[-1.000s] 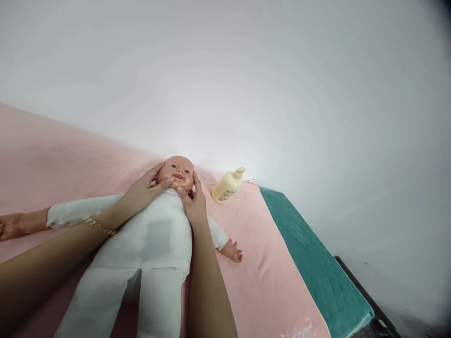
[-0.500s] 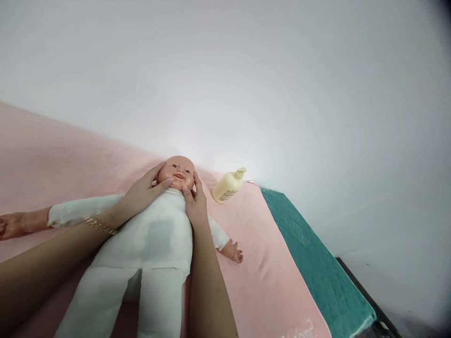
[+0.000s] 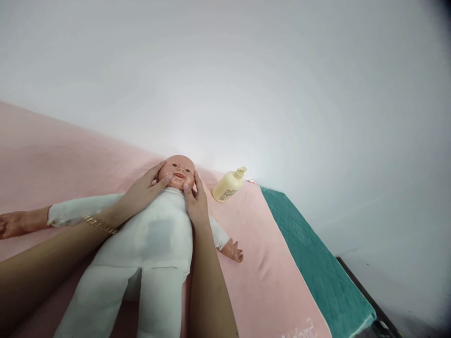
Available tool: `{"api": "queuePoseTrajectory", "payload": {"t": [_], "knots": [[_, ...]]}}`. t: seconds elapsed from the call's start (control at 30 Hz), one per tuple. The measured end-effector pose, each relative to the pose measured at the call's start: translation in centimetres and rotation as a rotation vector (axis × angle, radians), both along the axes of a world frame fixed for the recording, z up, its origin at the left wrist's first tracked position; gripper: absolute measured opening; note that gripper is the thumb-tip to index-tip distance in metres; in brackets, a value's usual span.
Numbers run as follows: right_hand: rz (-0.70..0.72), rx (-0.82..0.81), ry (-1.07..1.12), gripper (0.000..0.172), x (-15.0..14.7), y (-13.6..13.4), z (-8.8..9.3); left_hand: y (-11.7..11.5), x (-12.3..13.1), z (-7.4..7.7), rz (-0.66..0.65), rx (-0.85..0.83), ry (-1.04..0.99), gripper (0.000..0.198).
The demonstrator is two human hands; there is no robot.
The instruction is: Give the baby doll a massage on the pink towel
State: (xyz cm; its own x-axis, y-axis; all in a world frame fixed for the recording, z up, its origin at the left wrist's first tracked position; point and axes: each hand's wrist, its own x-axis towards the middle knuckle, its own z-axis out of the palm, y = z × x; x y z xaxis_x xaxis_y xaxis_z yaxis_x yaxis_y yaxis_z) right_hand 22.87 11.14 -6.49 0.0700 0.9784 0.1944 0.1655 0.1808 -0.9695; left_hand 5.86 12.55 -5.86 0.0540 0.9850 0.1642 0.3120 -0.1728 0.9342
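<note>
A baby doll [image 3: 162,234] with a white cloth body lies on its back, face up, arms spread to both sides. My left hand [image 3: 148,188], a gold chain bracelet on its wrist, cups one side of the doll's head [image 3: 179,162], its thumb on the cheek beside the mouth. On the other side my right hand [image 3: 198,202] holds the head too, thumb close to the chin and fingers along the cheek. The fingers' undersides are hidden behind the head. Just right of the head, a pale yellow pump bottle [image 3: 227,187] stands on the pink cloth.
The pink cloth [image 3: 260,263] spreads under the doll, with white lettering at its lower edge. A green quilted cover [image 3: 313,253] shows along the right side, with a dark edge [image 3: 366,291] beyond it. Behind everything rises a plain pale wall [image 3: 225,84].
Both thumbs have shifted very slightly upward on the doll's face. The doll and the bottle stay in place.
</note>
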Motion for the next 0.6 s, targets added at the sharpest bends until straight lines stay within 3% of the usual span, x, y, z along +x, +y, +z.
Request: {"api": "queuePoseTrajectory", "payload": {"t": [0.6], "knots": [[-0.005, 0.001, -0.052, 0.077, -0.06, 0.12, -0.24, 0.10, 0.00, -0.17, 0.000, 0.017, 0.001, 0.080]]}}
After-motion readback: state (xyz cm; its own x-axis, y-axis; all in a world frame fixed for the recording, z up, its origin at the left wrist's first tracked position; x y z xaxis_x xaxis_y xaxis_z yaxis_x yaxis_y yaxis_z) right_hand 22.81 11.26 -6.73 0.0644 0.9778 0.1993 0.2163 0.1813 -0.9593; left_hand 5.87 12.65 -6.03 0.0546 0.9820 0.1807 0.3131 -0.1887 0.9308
